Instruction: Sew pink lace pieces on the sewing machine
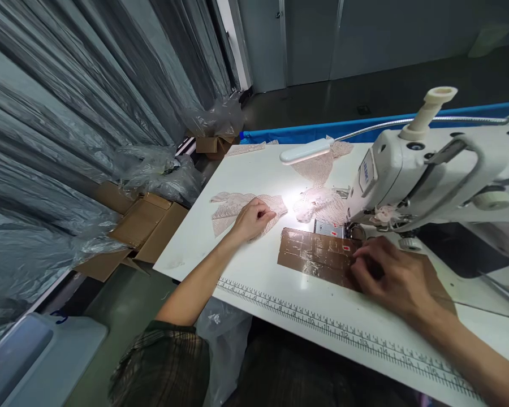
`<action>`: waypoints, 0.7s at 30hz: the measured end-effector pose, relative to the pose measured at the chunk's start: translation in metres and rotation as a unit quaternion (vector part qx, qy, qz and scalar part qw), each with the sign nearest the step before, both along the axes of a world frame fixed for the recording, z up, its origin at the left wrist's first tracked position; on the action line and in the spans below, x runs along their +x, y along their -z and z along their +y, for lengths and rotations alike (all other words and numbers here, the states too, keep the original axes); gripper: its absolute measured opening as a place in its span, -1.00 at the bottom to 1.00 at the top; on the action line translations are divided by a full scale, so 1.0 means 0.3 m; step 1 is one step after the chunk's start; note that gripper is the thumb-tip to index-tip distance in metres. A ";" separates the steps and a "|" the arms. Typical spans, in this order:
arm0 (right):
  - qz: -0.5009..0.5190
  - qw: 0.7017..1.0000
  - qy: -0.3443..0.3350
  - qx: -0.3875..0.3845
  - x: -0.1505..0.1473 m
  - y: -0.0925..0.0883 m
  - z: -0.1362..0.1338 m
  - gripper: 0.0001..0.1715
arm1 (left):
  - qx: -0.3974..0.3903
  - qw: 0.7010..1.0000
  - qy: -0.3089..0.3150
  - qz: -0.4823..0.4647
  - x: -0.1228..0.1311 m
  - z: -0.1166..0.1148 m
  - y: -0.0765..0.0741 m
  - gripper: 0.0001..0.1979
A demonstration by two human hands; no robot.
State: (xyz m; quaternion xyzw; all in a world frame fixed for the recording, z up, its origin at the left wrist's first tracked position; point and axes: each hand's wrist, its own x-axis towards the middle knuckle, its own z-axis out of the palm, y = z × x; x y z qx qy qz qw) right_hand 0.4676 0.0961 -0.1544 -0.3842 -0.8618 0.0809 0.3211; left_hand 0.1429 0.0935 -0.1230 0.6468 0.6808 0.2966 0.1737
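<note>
Lace piece (229, 210), flat on white table (186, 249), under left hand (251, 219) — fingertips pinched, on lace or not cannot be told. Right hand (392, 271), curled over brown sheet (309, 251) — contents of grip hidden. Further lace (322, 204), bunched beside sewing machine (385, 169). Stage, judged: midway; pieces separate, nothing visibly finished. Markings: apparently JUKI on machine label (367, 171); ruler strip (309, 321) numerals, including 12, 13

Pale pink openwork lace (228, 209), brown sheet (311, 252), white sewing machine (392, 164), dark plaid sleeve (165, 362)
</note>
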 end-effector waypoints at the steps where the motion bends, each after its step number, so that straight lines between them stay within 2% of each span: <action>1: 0.008 0.997 -0.065 0.027 -0.023 -0.009 -0.016 -0.83 | 0.001 1.000 -0.004 -0.006 -0.001 0.003 0.004 -0.79; 4: -0.017 0.974 -0.213 0.075 -0.111 -0.026 -0.034 -0.81 | 0.002 1.000 -0.014 -0.025 -0.001 0.011 0.011 -0.79; 6: -0.026 0.966 -0.248 0.062 -0.188 -0.037 -0.017 -0.72 | 0.003 0.999 -0.019 -0.036 0.001 0.012 0.011 -0.78; 8: -0.028 0.971 -0.238 0.023 -0.278 -0.048 0.013 -0.59 | 0.003 0.999 -0.021 -0.048 0.003 0.010 0.008 -0.77; 10: -0.004 0.980 -0.200 0.002 -0.369 -0.054 0.044 -0.48 | 0.004 0.998 -0.022 -0.060 0.006 0.007 0.006 -0.77; 13: -0.019 0.988 -0.151 -0.009 -0.472 -0.041 0.069 -0.43 | 0.007 0.996 -0.028 -0.084 0.010 0.004 0.007 -0.77; 16: -0.061 0.988 -0.144 -0.002 -0.507 -0.015 0.072 -0.49 | 0.027 0.991 -0.054 -0.120 0.003 0.012 0.017 -0.80; 18: -0.066 0.987 -0.147 0.006 -0.505 -0.003 0.070 -0.51 | 0.048 0.982 -0.093 -0.155 -0.019 0.025 0.024 -0.83; 21: -0.069 0.987 -0.146 0.007 -0.496 -0.003 0.071 -0.52 | 0.071 0.961 -0.161 -0.215 -0.090 0.049 0.017 -0.74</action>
